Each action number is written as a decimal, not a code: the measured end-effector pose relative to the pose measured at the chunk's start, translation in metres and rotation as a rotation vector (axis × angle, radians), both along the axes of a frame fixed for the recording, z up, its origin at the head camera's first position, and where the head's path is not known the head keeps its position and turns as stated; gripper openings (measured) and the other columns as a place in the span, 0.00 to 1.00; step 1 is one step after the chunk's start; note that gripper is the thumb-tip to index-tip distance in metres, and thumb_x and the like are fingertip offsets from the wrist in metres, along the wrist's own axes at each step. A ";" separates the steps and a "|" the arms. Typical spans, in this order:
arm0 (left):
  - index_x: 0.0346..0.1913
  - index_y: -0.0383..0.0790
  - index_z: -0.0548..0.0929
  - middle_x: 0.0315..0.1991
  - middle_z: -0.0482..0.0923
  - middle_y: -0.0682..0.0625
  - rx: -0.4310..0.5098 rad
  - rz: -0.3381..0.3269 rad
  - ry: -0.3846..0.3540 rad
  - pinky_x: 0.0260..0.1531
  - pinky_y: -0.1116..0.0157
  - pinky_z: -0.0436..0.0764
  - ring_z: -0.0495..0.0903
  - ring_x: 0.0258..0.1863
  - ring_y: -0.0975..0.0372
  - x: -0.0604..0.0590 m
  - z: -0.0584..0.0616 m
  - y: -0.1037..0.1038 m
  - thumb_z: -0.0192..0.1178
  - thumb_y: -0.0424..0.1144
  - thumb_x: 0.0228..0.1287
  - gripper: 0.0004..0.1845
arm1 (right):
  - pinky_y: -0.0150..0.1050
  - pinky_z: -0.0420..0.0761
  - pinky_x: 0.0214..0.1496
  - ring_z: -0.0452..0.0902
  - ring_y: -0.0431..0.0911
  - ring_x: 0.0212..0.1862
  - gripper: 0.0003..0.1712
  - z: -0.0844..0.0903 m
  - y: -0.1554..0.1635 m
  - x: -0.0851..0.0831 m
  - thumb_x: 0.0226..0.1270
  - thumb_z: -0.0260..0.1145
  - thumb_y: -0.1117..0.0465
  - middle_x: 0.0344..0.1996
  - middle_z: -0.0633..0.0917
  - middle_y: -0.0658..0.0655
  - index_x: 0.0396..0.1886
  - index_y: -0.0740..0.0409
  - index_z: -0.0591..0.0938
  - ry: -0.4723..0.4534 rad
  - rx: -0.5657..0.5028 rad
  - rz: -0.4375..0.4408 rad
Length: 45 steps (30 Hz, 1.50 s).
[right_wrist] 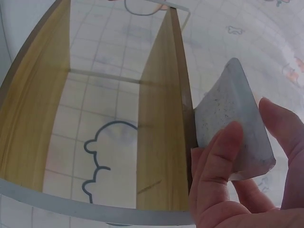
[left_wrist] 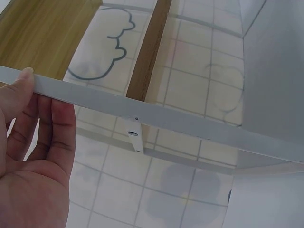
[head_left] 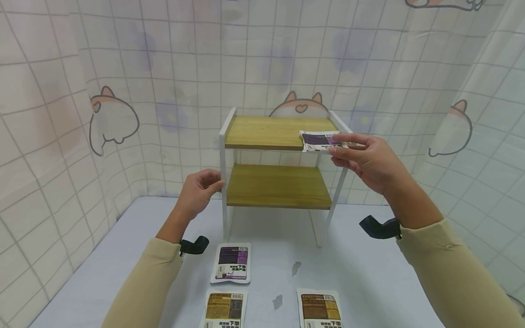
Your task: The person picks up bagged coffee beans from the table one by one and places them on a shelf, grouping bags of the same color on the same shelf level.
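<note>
Releasing the packet beside the top shelf could drop it; right hand pinches it, left hand grips the frame.

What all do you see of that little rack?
The rack stands upright on the pale table: two level, wood-grained, yellowish boards with darker edges, in a slim white frame whose side rails rise above the top board. The left hand pinches its left front post. At the top board's front right, the right hand holds a packet; whether that touches the board is unclear.
</note>
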<state>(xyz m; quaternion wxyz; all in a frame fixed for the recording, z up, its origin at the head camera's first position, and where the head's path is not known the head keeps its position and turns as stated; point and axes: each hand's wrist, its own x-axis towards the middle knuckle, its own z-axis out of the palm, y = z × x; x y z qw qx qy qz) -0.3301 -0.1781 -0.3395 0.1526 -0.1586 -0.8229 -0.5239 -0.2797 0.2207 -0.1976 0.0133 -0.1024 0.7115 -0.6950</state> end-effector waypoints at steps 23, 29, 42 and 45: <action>0.53 0.39 0.85 0.50 0.86 0.42 0.018 -0.020 -0.018 0.55 0.61 0.83 0.84 0.50 0.54 -0.001 0.000 -0.001 0.64 0.41 0.73 0.12 | 0.29 0.86 0.47 0.85 0.44 0.43 0.31 -0.006 -0.006 0.001 0.60 0.78 0.52 0.64 0.71 0.57 0.62 0.58 0.84 0.070 0.066 -0.074; 0.52 0.39 0.86 0.49 0.86 0.44 0.022 -0.025 -0.007 0.52 0.64 0.83 0.84 0.49 0.55 -0.001 0.000 0.000 0.64 0.40 0.72 0.12 | 0.29 0.86 0.47 0.85 0.43 0.42 0.33 -0.007 -0.007 0.000 0.60 0.78 0.52 0.64 0.72 0.57 0.64 0.59 0.82 0.071 0.066 -0.080; 0.52 0.39 0.85 0.48 0.86 0.43 0.021 -0.023 -0.014 0.55 0.61 0.83 0.84 0.50 0.55 -0.003 -0.001 -0.001 0.64 0.40 0.73 0.11 | 0.29 0.86 0.48 0.86 0.43 0.43 0.36 -0.007 -0.008 -0.002 0.58 0.79 0.50 0.63 0.74 0.57 0.65 0.60 0.81 0.067 0.067 -0.101; 0.52 0.39 0.85 0.49 0.86 0.43 0.019 -0.024 -0.014 0.55 0.60 0.83 0.84 0.50 0.55 -0.002 -0.001 -0.001 0.64 0.41 0.73 0.11 | 0.29 0.86 0.48 0.86 0.43 0.44 0.36 -0.007 -0.008 -0.003 0.58 0.79 0.50 0.62 0.74 0.57 0.64 0.60 0.81 0.063 0.068 -0.104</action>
